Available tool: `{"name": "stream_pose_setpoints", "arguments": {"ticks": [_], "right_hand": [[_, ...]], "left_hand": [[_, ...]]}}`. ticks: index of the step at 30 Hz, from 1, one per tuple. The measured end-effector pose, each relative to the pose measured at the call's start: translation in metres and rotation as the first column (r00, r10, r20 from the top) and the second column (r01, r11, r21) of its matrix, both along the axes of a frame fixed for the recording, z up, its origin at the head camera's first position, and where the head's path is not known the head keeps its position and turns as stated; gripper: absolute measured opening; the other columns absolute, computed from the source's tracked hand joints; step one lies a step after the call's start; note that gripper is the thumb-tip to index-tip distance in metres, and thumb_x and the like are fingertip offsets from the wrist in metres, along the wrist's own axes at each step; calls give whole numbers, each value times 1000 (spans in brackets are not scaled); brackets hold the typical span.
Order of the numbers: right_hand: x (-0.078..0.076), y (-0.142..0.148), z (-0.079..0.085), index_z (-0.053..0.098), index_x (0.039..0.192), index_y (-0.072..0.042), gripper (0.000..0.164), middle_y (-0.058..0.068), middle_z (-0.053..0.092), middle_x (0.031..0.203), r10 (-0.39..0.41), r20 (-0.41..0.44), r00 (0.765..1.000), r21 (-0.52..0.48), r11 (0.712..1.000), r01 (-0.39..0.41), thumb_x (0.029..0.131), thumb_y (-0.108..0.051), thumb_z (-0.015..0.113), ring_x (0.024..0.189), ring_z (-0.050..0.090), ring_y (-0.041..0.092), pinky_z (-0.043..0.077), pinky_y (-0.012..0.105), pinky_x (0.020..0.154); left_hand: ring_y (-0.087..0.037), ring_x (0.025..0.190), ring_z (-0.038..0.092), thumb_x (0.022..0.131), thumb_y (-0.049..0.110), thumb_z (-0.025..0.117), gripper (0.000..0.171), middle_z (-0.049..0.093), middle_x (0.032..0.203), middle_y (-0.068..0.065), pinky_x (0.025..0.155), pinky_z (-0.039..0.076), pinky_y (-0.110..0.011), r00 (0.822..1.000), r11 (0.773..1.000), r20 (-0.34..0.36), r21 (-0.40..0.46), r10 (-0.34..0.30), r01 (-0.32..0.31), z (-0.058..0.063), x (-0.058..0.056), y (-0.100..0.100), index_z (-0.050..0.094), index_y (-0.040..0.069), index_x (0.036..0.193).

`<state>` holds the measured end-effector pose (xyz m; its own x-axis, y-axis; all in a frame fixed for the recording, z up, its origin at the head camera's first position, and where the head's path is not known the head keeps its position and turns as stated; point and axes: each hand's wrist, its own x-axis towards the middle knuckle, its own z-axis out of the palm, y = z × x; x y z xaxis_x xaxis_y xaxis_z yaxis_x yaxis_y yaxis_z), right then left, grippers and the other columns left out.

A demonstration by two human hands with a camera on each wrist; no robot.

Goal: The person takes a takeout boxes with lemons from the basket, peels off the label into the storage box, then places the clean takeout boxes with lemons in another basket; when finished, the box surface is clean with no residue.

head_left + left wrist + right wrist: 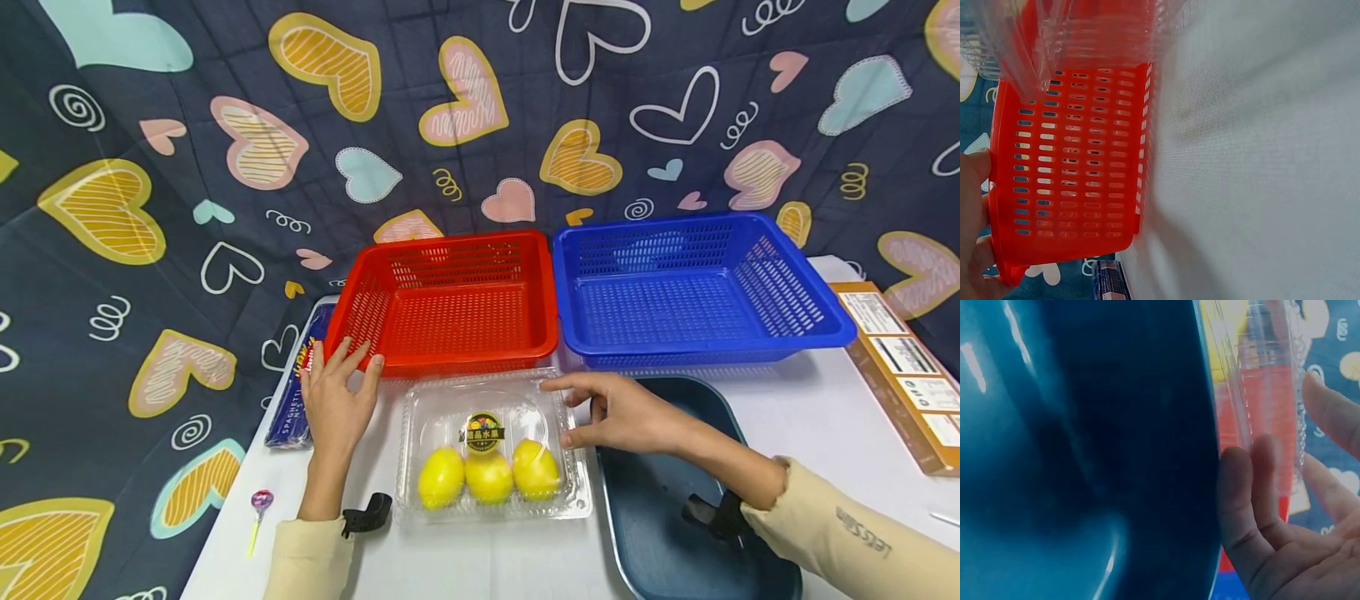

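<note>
A clear plastic box (442, 408) with a round label on its lid holds three yellow lemons (489, 477) in a row. My left hand (337, 404) has its fingers spread at the front left corner of the red basket (442, 365). In the left wrist view its fingertips (979, 164) reach the basket's rim. At the box's right edge is my right hand (622, 412), thumb and index finger apart beside the lid. The right wrist view shows its fingers (1236, 487) loosely bent next to the box's side; whether they touch it is hard to tell.
A blue basket (697, 354) stands right of the red one. Under my right forearm lies a dark teal tray (645, 517). A blue spaghetti pack (288, 417) and a lollipop (261, 500) are on the left, a brown carton (900, 375) on the right.
</note>
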<state>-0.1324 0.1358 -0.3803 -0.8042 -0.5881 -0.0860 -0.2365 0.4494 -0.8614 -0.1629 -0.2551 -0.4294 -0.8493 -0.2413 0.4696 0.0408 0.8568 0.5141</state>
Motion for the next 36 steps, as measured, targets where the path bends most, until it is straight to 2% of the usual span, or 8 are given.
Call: {"name": "stream_pose_setpoints", "arguments": {"ticks": [3, 11, 27, 29, 31, 34, 36], "right_hand": [[-1, -2, -2, 60, 140, -14, 65, 20, 68, 121, -13, -25, 1000, 30, 999, 13, 81, -22, 86, 69, 53, 19, 45, 26, 58], [-2, -3, -5, 60, 139, -13, 64, 16, 68, 123, -1, -69, 998, 69, 998, 6, 81, -26, 86, 103, 64, 27, 50, 30, 69], [-5, 0, -5, 57, 144, -11, 66, 16, 65, 136, 46, -59, 997, 91, 995, -40, 86, -31, 82, 118, 64, 35, 52, 31, 75], [-5, 1, -4, 57, 144, -12, 66, 18, 65, 135, 50, -51, 997, 94, 995, -45, 86, -31, 81, 107, 67, 32, 51, 28, 70], [-6, 2, -3, 57, 145, -12, 66, 21, 65, 134, 54, -47, 997, 93, 994, -49, 87, -32, 81, 87, 66, 24, 49, 26, 63], [-7, 3, -2, 57, 145, -11, 66, 21, 65, 129, 57, -45, 997, 89, 995, -52, 87, -31, 81, 60, 50, 11, 44, 24, 55], [-8, 4, 0, 58, 145, -11, 65, 19, 65, 127, 57, -50, 997, 83, 995, -53, 87, -31, 80, 53, 43, 8, 42, 23, 53]], "left_hand": [[-45, 152, 30, 97, 42, 64, 44, 59, 146, -15, 120, 14, -74, 1000, 1000, 0, 0, 1, -1, 0, 0, 0, 71, 14, 130], [-46, 152, 31, 96, 43, 65, 45, 60, 146, -15, 119, 14, -75, 1000, 1000, -8, -2, 4, -4, 0, 0, 0, 72, 13, 129], [-43, 154, 28, 97, 42, 64, 43, 59, 147, -14, 120, 13, -74, 1000, 1000, 3, 5, -2, 2, -1, 1, 0, 72, 14, 129], [-43, 154, 28, 97, 43, 64, 43, 59, 147, -14, 120, 14, -74, 1000, 1000, 2, 1, -4, 4, -1, 1, 0, 72, 14, 128], [-43, 154, 28, 97, 43, 64, 43, 59, 146, -14, 119, 14, -75, 1000, 1000, 1, -3, -7, 7, -1, 1, -1, 73, 14, 128], [-44, 154, 28, 97, 44, 64, 44, 60, 146, -14, 119, 14, -75, 1000, 1000, -3, -4, -10, 10, -1, 1, 0, 73, 14, 127], [-44, 154, 28, 97, 44, 64, 44, 59, 146, -15, 119, 13, -75, 1000, 1000, -3, -2, -10, 10, 0, 0, -1, 73, 14, 127]]}}
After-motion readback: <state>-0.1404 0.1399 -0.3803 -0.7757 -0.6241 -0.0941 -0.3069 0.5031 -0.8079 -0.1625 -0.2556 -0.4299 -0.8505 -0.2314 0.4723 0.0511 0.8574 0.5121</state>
